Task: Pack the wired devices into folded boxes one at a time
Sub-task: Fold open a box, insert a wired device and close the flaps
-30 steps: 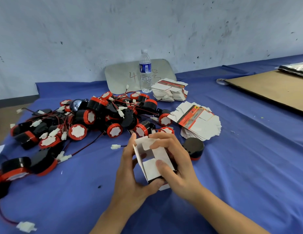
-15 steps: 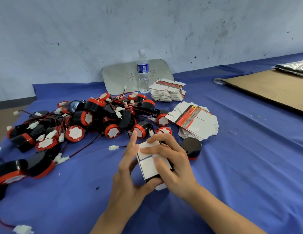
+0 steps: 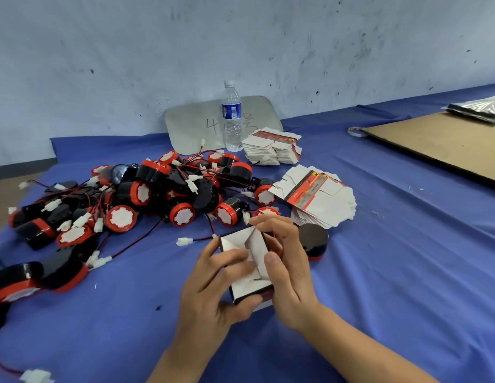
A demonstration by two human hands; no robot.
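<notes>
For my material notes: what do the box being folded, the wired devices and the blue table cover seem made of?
The box: thin card, matte white inside; it creases into flaps. The wired devices: probably moulded plastic, glossy black bodies, red rims. The table cover: likely cloth, matte; it wrinkles.

I had the box (image 3: 247, 284) nearest me, the pile of devices (image 3: 158, 194) behind it to the left. A single device (image 3: 314, 241) stood just right, flat cartons (image 3: 323, 200) behind that, perhaps touching.
</notes>
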